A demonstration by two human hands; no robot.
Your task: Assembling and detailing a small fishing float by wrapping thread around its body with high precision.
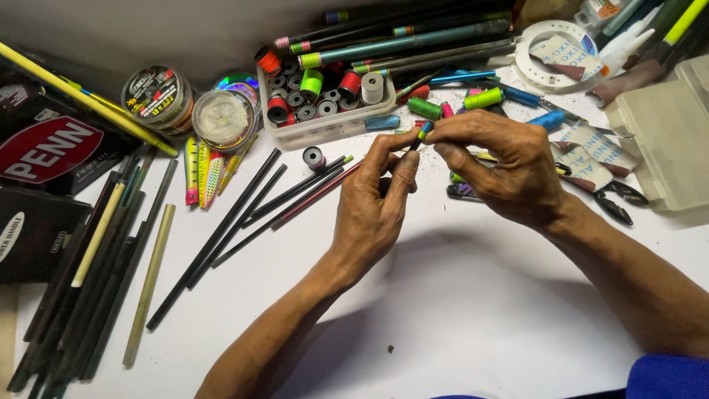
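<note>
Both hands meet above the white table, holding a thin dark rod tip wrapped in green, blue and yellow thread. My left hand pinches the rod from below with thumb and fingers. My right hand grips its wrapped end from the right, fingertips touching the thread. Most of the rod's length is hidden behind the hands.
A clear tray of thread spools sits behind the hands, with long rod blanks beyond. Dark thin rods lie left. Line spools, fishing lures, pliers, sandpaper strips and a plastic box surround them.
</note>
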